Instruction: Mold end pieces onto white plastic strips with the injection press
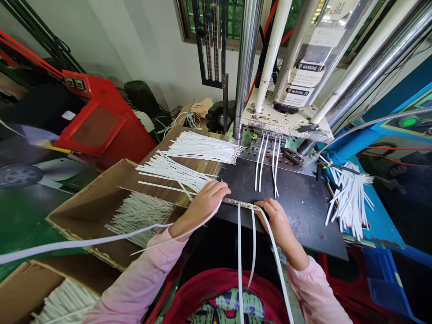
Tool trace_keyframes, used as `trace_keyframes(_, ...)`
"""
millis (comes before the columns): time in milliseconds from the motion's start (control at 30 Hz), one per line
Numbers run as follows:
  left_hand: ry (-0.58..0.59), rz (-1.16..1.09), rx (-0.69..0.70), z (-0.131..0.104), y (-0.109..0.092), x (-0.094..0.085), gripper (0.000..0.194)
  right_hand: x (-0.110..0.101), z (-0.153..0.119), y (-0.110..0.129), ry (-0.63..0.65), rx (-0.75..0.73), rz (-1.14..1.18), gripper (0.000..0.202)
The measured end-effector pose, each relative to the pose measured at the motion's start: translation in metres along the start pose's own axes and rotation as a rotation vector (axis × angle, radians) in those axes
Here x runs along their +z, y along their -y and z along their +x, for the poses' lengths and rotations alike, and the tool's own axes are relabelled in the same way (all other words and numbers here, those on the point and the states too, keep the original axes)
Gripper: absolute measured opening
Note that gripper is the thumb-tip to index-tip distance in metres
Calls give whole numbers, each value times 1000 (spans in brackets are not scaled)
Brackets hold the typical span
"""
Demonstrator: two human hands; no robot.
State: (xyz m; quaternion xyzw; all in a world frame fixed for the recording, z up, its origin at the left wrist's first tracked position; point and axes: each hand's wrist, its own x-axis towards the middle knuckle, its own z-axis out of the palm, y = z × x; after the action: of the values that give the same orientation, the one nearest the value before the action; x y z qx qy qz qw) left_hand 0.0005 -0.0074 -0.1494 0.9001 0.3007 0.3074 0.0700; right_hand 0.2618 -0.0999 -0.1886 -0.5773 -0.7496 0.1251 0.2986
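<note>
A narrow metal bar lies along the front edge of the black plate. Several white flat cables sit in it and hang toward my lap. My left hand is closed at the bar's left end, pinching a white cable that trails back over my forearm. At the right end, my right hand has its fingers closed around the bar, beside the rightmost cable. My fingers partly hide both ends of the bar.
Bundles of white cables lie on the wooden board at left. Cardboard boxes below hold more. Behind stands a press, with several cables sticking out under its head. Another cable pile and pliers are at right.
</note>
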Motion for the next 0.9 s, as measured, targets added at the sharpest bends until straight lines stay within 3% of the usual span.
trace_keyframes(133, 16, 223, 139, 10, 12, -27, 37, 0, 1, -3, 1, -11, 29, 18)
trace_keyframes(300, 103, 236, 234, 13, 7, -44, 48, -2, 3, -6, 16, -18, 50, 16)
trace_keyframes(500, 186, 149, 169, 0, -15, -36, 56, -3, 5, -5, 16, -21, 55, 17)
trace_keyframes(700, 313, 233, 23, -8, -9, -19, 58, -2, 3, -6, 13, -22, 45, 17)
trace_keyframes(900, 102, 265, 118, 3, 3, -38, 43, -1, 3, -6, 7, -26, 33, 17)
